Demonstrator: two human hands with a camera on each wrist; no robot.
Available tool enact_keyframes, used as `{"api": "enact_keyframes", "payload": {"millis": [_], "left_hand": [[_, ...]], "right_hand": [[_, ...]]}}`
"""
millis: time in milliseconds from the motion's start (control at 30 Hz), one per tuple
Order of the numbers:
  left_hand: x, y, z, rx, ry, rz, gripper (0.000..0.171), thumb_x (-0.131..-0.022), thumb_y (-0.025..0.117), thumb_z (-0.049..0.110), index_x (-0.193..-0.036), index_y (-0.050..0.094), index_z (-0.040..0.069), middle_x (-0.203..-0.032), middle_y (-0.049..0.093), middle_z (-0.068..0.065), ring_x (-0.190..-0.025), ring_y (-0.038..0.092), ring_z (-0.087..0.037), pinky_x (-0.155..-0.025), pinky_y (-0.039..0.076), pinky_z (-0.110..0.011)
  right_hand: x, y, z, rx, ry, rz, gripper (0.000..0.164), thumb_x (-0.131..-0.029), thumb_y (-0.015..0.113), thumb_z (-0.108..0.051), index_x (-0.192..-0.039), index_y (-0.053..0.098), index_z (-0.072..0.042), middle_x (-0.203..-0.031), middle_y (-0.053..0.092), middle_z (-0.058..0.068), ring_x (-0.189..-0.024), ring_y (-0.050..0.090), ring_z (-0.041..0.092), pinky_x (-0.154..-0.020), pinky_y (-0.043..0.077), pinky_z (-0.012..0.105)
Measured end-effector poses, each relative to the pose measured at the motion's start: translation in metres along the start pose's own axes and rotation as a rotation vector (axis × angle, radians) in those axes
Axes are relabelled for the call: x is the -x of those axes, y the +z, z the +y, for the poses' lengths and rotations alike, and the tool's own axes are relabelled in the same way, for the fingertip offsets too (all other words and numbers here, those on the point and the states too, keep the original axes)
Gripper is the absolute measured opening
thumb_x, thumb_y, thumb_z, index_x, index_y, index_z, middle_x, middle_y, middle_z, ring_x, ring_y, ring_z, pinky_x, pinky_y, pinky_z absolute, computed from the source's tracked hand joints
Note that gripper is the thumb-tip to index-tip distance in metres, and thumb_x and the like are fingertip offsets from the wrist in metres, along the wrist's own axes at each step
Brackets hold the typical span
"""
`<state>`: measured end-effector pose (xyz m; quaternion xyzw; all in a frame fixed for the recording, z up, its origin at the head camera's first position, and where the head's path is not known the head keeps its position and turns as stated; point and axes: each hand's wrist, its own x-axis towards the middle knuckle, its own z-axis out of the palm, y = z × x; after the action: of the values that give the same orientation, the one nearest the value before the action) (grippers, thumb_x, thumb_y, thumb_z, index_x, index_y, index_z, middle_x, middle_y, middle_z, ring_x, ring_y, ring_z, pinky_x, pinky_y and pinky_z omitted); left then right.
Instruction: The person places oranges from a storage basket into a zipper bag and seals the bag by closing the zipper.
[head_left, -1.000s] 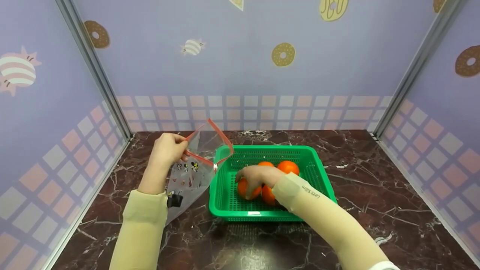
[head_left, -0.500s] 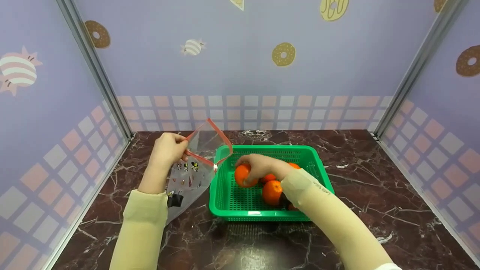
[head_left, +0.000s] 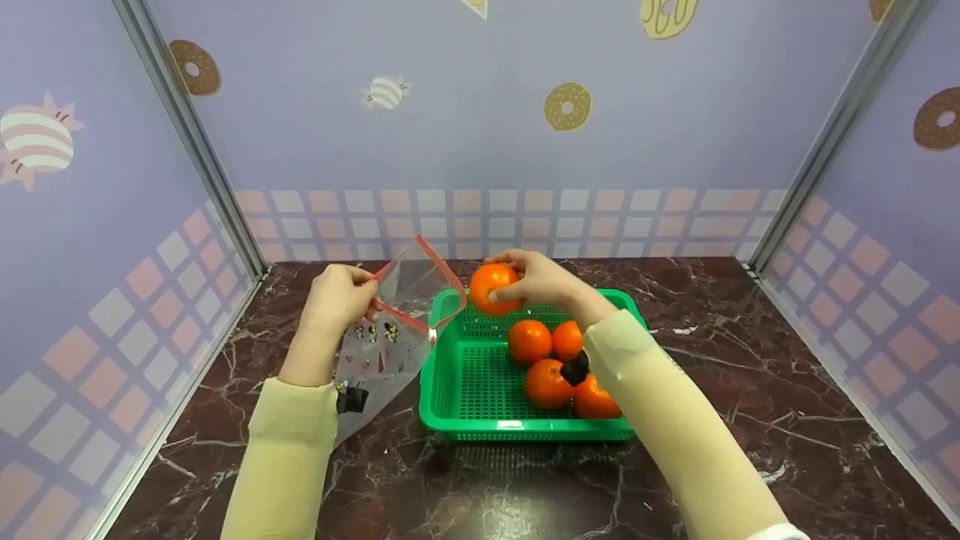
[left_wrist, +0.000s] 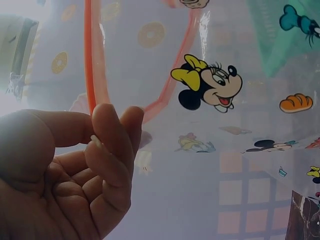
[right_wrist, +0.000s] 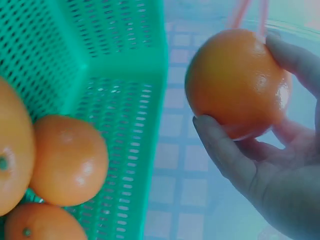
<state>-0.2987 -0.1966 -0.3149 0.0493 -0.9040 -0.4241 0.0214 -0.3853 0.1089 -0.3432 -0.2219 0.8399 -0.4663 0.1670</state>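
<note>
A pale sleeve (head_left: 660, 405) covers the near right corner of the green basket (head_left: 465, 427) on the bench (head_left: 405, 495); four oranges (head_left: 530, 342) show inside, perhaps more underneath it. The left hand (head_left: 336, 301) pinches the gaping clear bag (head_left: 382, 360) in its fingers. Farther off, the right hand (head_left: 547, 281) clamps its fingers on a raised orange (head_left: 489, 283) just beside the bag, before the patterned wall (head_left: 480, 150).

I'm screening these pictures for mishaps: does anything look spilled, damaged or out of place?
Nothing stands out. Oranges sit inside the green basket, the held orange in the right hand looks whole, and the left hand pinches the clear bag at its red edge.
</note>
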Motion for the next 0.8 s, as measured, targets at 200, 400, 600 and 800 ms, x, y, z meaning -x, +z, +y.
{"api": "enact_keyframes", "payload": {"millis": [200, 400, 600, 800], "left_hand": [[0.001, 0.0, 0.003, 0.005, 0.007, 0.008, 0.038, -0.1, 0.049, 0.012, -0.127, 0.068, -0.006, -0.072, 0.072, -0.004, -0.051, 0.064, -0.003, -0.055, 0.06, -0.023], [0.002, 0.001, 0.005, -0.01, 0.002, 0.002, 0.038, -0.101, 0.049, 0.013, -0.129, 0.067, -0.006, -0.074, 0.073, -0.006, -0.051, 0.064, -0.003, -0.056, 0.06, -0.025], [0.003, 0.002, 0.006, -0.025, 0.012, 0.004, 0.037, -0.102, 0.05, 0.013, -0.129, 0.067, -0.006, -0.075, 0.073, -0.007, -0.051, 0.064, -0.003, -0.051, 0.056, -0.021], [0.002, 0.004, 0.006, -0.023, 0.015, -0.004, 0.037, -0.102, 0.05, 0.014, -0.129, 0.067, -0.006, -0.076, 0.072, -0.006, -0.052, 0.064, -0.004, -0.051, 0.055, -0.019]], "right_hand": [[0.0, 0.002, -0.017, -0.193, -0.046, 0.05, 0.064, -0.09, 0.079, -0.016, -0.148, 0.053, -0.02, -0.142, 0.058, 0.011, -0.122, 0.062, 0.028, -0.094, 0.061, 0.041], [-0.001, 0.018, -0.033, -0.171, -0.12, 0.078, 0.063, -0.089, 0.08, -0.015, -0.146, 0.055, -0.021, -0.142, 0.057, 0.013, -0.124, 0.061, 0.029, -0.096, 0.061, 0.04], [-0.004, 0.04, -0.047, -0.027, -0.197, 0.087, 0.063, -0.087, 0.082, -0.018, -0.145, 0.056, -0.02, -0.141, 0.058, 0.012, -0.124, 0.061, 0.029, -0.104, 0.056, 0.046], [-0.007, 0.061, -0.053, 0.093, -0.211, 0.062, 0.066, -0.088, 0.081, -0.015, -0.147, 0.053, -0.023, -0.143, 0.059, 0.009, -0.121, 0.063, 0.029, -0.102, 0.057, 0.047]]}}
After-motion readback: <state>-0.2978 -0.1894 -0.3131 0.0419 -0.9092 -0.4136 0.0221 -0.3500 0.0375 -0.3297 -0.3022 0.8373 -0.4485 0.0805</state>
